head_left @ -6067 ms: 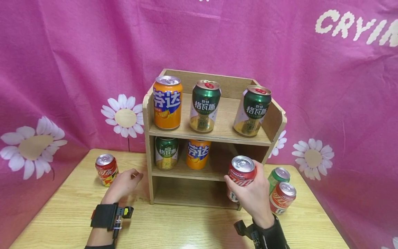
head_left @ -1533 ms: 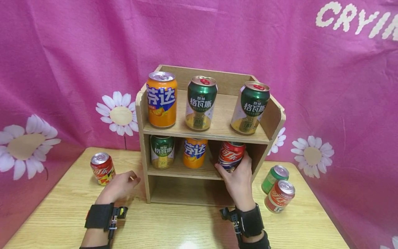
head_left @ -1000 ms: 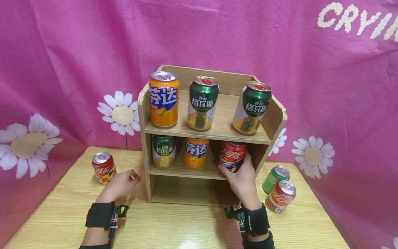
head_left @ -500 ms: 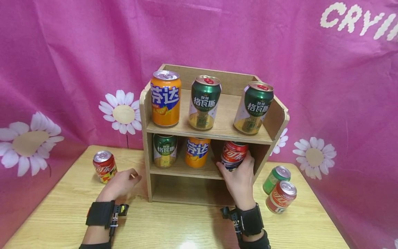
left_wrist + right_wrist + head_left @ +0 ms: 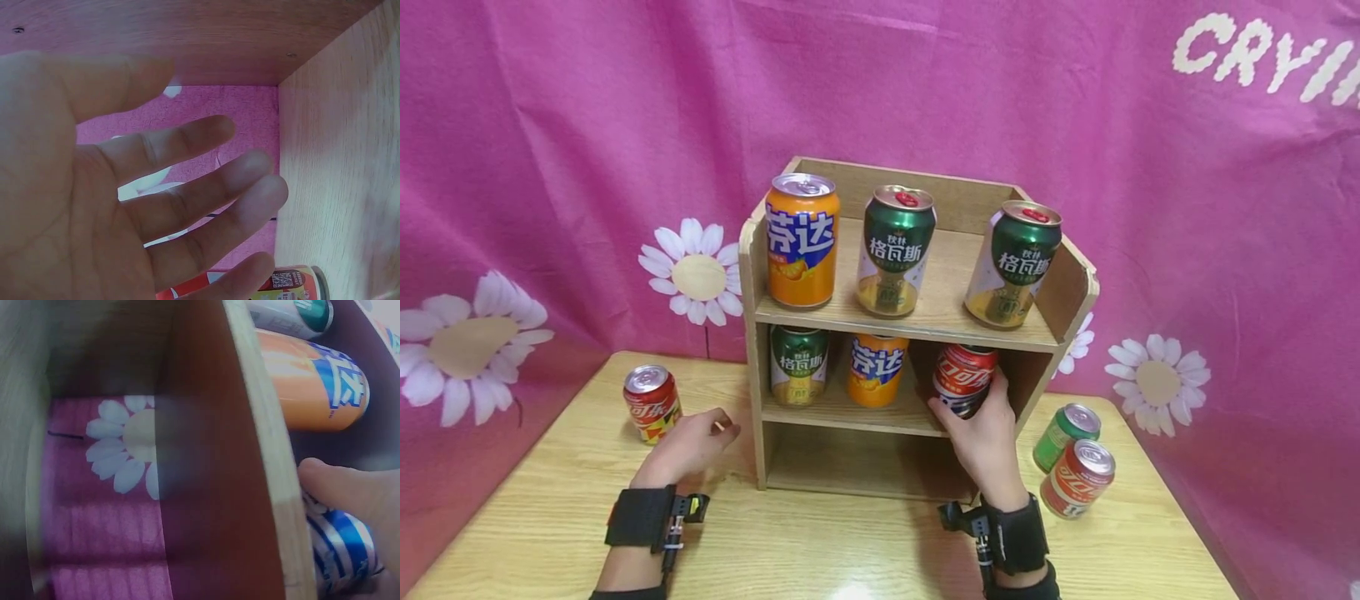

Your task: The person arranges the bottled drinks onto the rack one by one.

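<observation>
My right hand (image 5: 985,433) grips a red cola can (image 5: 964,377) low on its sides, with the thumb on its left. This can stands at the right end of the wooden shelf's (image 5: 850,421) middle level. In the right wrist view the can's blue and white striped lower part (image 5: 342,544) shows beside the thumb. My left hand (image 5: 688,446) holds nothing; its fingers look relaxed and spread in the left wrist view. Close behind it on the table is another red cola can (image 5: 651,402). An orange soda can (image 5: 874,371) and a green-and-gold can (image 5: 799,367) share the middle level.
Up on the top level are an orange can (image 5: 802,242) and two green-and-gold cans, one in the middle (image 5: 897,250) and one at right (image 5: 1015,265). Right of the shelf, a green can (image 5: 1066,435) and a red cola can (image 5: 1078,479) stand on the table (image 5: 820,550).
The right hand has carried the red cola can from in front of the shelf onto its middle level. During the last second it has stayed there gripping it. The left hand has barely moved.
</observation>
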`<state>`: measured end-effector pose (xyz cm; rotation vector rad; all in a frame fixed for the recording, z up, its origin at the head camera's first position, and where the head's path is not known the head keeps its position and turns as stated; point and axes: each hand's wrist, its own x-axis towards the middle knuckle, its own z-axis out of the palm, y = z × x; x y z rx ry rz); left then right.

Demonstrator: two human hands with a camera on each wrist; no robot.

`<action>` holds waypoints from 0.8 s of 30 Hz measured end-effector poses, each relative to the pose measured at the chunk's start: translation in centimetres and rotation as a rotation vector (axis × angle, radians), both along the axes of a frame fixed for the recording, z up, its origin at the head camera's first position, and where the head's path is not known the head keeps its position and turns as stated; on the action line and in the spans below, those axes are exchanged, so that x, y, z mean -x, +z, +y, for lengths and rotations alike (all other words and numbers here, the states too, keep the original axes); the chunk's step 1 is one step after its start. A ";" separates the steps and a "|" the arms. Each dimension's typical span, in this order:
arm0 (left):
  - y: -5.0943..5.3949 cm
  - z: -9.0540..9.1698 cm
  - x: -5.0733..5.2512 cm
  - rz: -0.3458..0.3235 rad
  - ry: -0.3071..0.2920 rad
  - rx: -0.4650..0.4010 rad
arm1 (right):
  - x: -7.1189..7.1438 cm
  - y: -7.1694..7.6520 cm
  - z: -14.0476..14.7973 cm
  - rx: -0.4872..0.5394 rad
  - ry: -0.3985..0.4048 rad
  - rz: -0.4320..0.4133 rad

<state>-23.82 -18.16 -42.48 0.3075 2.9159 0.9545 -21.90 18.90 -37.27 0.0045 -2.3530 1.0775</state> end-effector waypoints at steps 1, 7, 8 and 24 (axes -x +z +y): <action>0.0 0.0 0.0 0.000 0.000 0.002 | 0.0 0.0 0.1 -0.002 0.001 -0.010; 0.1 0.0 0.0 -0.011 0.001 0.001 | 0.1 -0.4 -0.4 0.003 -0.036 0.022; 0.1 0.0 0.0 -0.011 0.001 0.001 | 0.1 -0.5 -0.6 0.006 -0.047 0.038; -0.1 0.2 0.1 -0.015 0.011 0.011 | 0.1 -0.9 -1.3 -0.033 -0.134 0.158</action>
